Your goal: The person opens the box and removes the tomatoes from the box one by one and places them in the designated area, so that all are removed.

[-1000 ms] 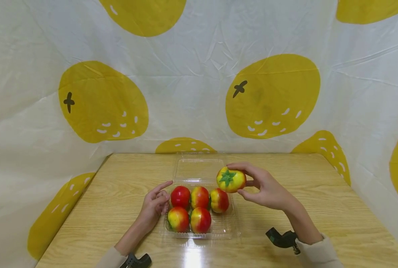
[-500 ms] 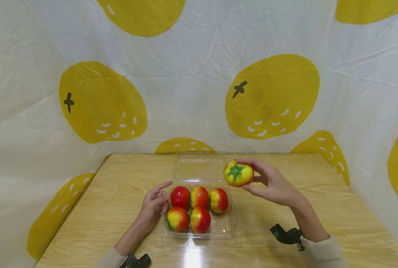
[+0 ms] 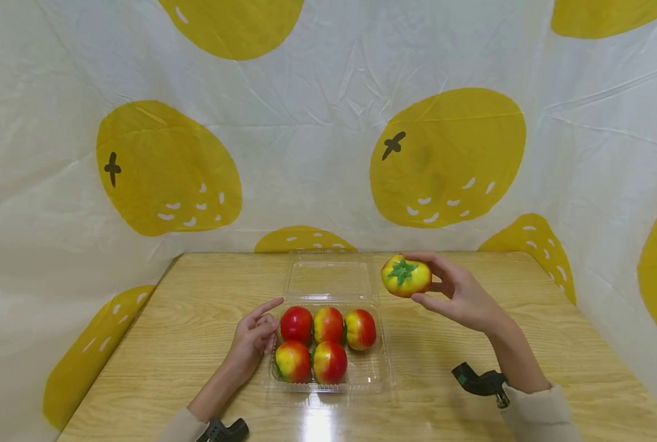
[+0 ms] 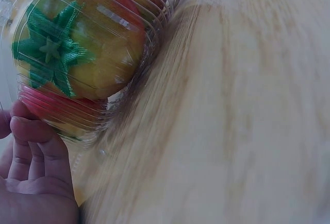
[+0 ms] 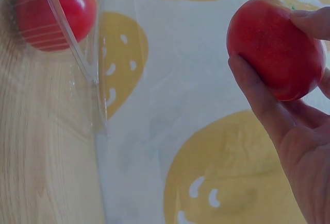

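My right hand (image 3: 468,299) holds a red-and-yellow tomato (image 3: 415,279) up over the table, right of the open lid. Its thumb and fingers grip the sides, and the green star-shaped stem end faces the head camera. The right wrist view shows the tomato's smooth red bottom (image 5: 273,49). A clear plastic clamshell container (image 3: 366,370) lies open on the table, with several similar tomatoes (image 3: 328,325) inside; its front right spot is bare. At its left wall, my left hand (image 3: 251,341) pinches the edge between thumb and fingers, seen close up in the left wrist view.
The clear lid (image 3: 331,277) lies folded back behind the container, toward the table's far edge. A white curtain (image 3: 306,172) with yellow fruit prints surrounds the wooden table (image 3: 196,307). Dark camera mounts (image 3: 480,379) sit on both wrists.
My right hand has moved up and to the right with the tomato, away from the container. My left hand and the container have stayed in place.
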Available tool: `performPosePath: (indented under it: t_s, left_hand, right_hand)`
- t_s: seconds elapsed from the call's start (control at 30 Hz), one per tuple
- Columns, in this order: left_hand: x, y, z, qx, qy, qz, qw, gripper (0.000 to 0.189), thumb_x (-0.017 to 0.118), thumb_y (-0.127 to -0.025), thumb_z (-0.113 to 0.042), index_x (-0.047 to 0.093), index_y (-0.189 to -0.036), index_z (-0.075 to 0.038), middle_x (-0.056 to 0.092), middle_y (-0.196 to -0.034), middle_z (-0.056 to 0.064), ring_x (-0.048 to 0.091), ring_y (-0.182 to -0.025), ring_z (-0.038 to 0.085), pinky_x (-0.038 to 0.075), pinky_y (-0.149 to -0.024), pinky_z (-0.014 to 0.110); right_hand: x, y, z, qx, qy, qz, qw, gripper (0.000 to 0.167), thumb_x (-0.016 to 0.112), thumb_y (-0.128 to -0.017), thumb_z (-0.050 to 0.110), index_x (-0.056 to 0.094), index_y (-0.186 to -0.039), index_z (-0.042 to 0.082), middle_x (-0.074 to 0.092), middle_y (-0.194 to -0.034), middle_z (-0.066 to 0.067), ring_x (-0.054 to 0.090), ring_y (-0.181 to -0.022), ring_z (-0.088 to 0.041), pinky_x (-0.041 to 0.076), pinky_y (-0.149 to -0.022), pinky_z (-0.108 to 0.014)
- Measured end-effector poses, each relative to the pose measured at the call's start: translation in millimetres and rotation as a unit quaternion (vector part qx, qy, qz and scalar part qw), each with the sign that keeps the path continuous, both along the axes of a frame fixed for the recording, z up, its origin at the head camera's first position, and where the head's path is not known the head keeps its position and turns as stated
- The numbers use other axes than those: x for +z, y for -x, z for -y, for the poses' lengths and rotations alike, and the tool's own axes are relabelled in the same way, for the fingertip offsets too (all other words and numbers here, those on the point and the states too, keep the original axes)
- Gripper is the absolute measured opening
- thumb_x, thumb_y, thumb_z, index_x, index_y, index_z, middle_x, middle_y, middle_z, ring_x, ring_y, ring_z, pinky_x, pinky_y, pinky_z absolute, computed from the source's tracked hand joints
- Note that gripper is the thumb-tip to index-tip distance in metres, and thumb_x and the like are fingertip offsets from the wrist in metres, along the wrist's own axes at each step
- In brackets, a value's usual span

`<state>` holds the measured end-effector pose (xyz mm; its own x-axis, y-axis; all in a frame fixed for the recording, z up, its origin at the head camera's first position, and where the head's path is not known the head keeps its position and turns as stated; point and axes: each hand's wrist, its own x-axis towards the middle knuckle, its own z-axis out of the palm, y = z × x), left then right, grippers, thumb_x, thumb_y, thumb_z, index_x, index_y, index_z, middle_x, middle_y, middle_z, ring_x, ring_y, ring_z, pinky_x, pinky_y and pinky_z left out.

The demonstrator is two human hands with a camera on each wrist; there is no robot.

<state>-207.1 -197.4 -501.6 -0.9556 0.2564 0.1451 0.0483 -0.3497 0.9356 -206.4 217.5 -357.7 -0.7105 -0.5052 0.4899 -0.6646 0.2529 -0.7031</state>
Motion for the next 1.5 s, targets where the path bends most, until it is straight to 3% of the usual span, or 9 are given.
performPosePath:
  t_s: [1.0, 1.5]
  left_hand:
    - [-1.1, -0.1, 0.4, 0.002, 0.004, -0.005, 1.0, 0.054, 0.05, -0.102, 0.0, 0.035, -0.153, 0.011, 0.06, -0.076, -0.006, 0.052, -0.054, 0.006, 0.046, -0.051, 0.016]
    - [-3.0, -0.4, 1.5, -0.002, 0.002, -0.01, 0.9999, 0.055, 0.05, -0.102, 0.001, 0.033, -0.153, 0.012, 0.06, -0.077, -0.006, 0.053, -0.055, 0.005, 0.046, -0.05, 0.016]
  right_hand:
    - [-20.1, 25.4, -30.3, -0.019, 0.062, 0.044, 0.9969, 0.061, 0.066, -0.09, -0.015, 0.044, -0.146, -0.007, 0.051, -0.143, 0.007, 0.06, -0.121, -0.001, 0.058, -0.091, -0.017]
    - [-32.3, 35.0, -39.5, -0.05, 0.075, 0.065, 0.9938, 0.059, 0.066, -0.092, -0.012, 0.043, -0.146, -0.008, 0.051, -0.14, 0.005, 0.061, -0.116, -0.001, 0.058, -0.089, -0.016]
